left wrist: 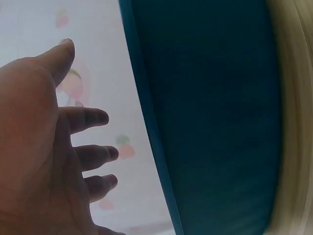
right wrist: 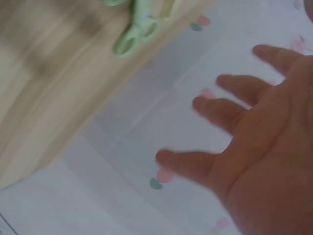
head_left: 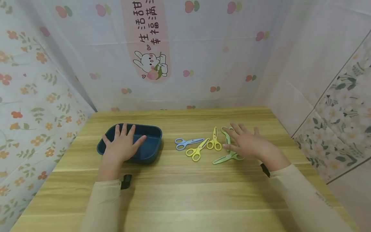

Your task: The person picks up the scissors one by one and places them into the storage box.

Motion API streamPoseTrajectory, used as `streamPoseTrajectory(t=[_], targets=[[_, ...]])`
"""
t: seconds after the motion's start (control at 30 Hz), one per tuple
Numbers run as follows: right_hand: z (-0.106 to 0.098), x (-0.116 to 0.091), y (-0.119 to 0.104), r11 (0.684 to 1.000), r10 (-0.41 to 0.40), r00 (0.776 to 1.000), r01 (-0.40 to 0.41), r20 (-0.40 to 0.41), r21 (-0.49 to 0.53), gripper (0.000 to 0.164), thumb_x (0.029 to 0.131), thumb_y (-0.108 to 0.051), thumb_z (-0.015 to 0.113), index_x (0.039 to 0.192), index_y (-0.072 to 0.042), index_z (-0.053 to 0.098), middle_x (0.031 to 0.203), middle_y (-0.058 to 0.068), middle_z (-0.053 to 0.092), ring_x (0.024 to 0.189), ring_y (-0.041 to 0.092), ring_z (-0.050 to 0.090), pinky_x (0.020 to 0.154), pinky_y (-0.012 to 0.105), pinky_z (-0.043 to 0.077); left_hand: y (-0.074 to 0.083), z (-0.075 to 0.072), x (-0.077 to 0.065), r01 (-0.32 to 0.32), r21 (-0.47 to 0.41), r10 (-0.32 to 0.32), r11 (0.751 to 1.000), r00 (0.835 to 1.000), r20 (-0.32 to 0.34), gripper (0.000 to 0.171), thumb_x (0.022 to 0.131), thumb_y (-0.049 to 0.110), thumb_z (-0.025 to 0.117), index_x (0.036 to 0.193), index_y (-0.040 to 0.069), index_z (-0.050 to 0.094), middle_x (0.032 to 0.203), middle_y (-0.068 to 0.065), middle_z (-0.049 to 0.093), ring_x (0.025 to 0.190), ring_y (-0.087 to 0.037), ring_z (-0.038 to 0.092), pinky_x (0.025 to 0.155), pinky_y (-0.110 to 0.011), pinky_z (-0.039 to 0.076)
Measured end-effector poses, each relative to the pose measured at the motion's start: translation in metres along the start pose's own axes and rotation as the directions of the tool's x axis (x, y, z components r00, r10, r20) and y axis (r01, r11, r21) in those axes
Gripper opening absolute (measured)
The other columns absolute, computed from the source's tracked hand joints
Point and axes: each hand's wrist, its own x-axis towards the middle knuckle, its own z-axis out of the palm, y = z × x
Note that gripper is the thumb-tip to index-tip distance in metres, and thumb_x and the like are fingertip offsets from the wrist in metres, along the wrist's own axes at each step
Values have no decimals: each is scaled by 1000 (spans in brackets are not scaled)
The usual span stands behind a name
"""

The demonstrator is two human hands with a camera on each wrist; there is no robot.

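The left forearm (head_left: 102,203) reaches nearly straight forward from the near side of the dark blue tray (head_left: 150,146), and the left hand (head_left: 121,145) hovers over it, back upward, fingers (head_left: 123,130) spread and thumb held out toward the right. Well to the right of the tray, the right forearm (head_left: 304,198) slants forward and inward; the right hand (head_left: 247,143) is raised, its fingers (head_left: 236,128) extended and parted. Both palms hold nothing, and pale sleeves end at both wrists.
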Motion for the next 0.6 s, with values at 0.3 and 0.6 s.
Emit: streamPoseTrajectory(t=[0.3,0.6], targets=[[16,-3,24,992,-109,994,110,21,-67,81,90,-48,82,158,-17,51,170,27,34,154,50,39,109,88,30,-55,-7,1,66,6,-66,998,998,4,104,103,80,32,171,4,10,172,-40,-3,158,-62,-9,110,-94,-5],[28,-3,40,985,-125,990,132,66,-108,86,84,-46,88,156,-16,54,167,30,38,149,54,44,103,87,39,-90,-5,-6,137,-22,-135,990,988,76,111,101,84,21,169,-3,4,167,-46,-6,155,-66,-5,109,-95,-2]])
